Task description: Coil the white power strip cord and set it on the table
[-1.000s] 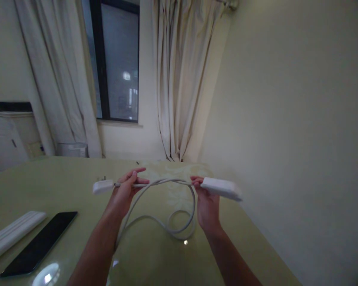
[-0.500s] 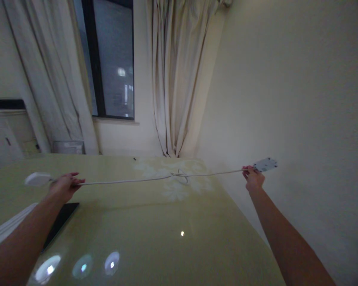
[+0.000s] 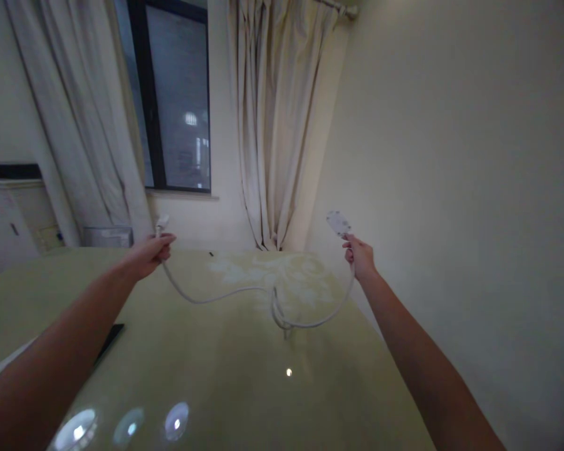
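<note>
Left hand [image 3: 154, 252]: fingers closed round the white cord [image 3: 197, 302], just below its plug [image 3: 163, 220]; I can't make out the plug's prongs.
Right hand [image 3: 361, 258]: pinching the cord's other end, right by the white block [image 3: 339, 223], though I can't tell whether the fingertips also touch the block. Its face is too blurred for me to read.
Cord: sagging between the hands, above the table [image 3: 207, 388], with a loop at mid-length; I can't tell whether that's a knot, or whether its lowest part touches the tabletop.
Left forearm [image 3: 70, 341]: hides most of a black slab [image 3: 109, 341] and a white object [image 3: 4, 364], the latter also cut off at the left edge.
Far edge: a small dark bit [image 3: 211, 254], too tiny for me to identify.
</note>
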The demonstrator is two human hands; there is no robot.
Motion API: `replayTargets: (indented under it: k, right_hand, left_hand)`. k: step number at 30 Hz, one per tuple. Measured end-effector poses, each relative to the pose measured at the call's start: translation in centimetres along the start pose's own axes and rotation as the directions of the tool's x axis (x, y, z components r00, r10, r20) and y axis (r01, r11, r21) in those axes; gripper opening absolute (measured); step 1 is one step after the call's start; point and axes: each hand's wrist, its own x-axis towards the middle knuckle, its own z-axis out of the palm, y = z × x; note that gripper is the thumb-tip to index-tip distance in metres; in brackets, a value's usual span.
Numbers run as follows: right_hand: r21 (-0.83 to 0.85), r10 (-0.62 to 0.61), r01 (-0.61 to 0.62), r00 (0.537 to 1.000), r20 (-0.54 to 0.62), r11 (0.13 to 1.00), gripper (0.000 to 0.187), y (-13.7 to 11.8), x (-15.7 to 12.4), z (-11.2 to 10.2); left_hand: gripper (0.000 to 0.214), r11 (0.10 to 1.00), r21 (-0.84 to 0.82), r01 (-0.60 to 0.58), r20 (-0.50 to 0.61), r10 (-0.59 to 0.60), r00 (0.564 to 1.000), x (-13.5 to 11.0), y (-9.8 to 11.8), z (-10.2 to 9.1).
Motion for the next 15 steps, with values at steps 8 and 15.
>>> replayTargets:
  k: [8,15]
  right_hand:
    - [0.150,0.259,-0.290,0.946,0.196,0.945,0.028,7.0,-10.1,11.6]
    - [0.151,0.409,-0.507,0.810,0.420,0.848,0.023,10.3,-18.0,14.3]
  left_hand:
    - [0.056,0.998,0.003,-0.061,0.126,0.060,0.990,0.1,-5.3,9.8]
    - [0.036,0.978,0.037,-0.203,0.158,0.195,0.968,-3.8,-9.6,12.4]
